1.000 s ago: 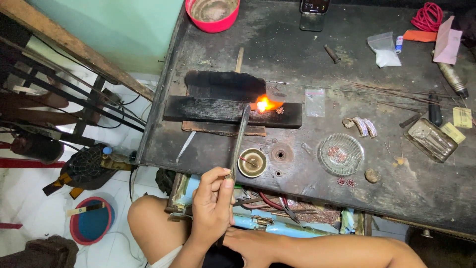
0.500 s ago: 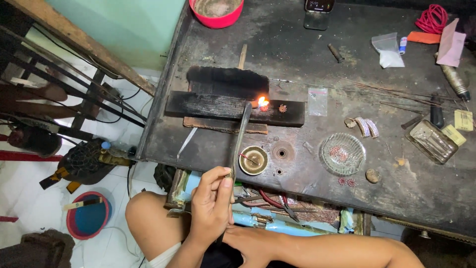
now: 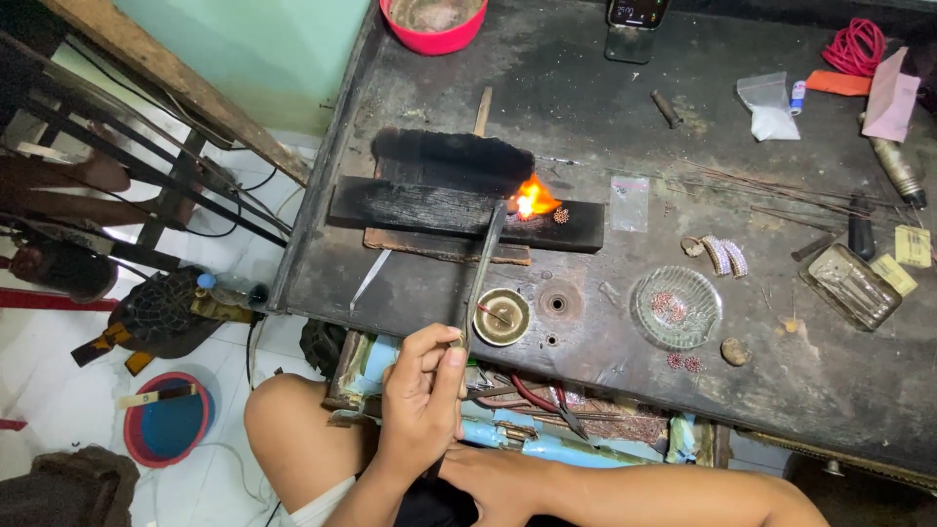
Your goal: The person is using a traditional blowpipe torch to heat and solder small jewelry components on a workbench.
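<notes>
1. While the left hand (image 3: 422, 400) pinches long tweezers (image 3: 481, 273), their tip meets the flame (image 3: 533, 198) on the charred block (image 3: 410, 207)
2. Heating looks underway; small beaded pieces wait in the glass dish (image 3: 677, 307)
3. Right hand (image 3: 488, 478) rests low, grip unclear

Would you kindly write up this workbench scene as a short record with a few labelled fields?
Setting: dark, worn metal workbench seen from above
Left hand: pinches the near end of a long thin metal rod
Rod tip: at the small orange flame
Flame location: on a charred black wooden block
Right hand: low by the lap, grip hidden
Nearby: round brass dish, clear glass dish holding small reddish pieces, red plastic bowl
</notes>
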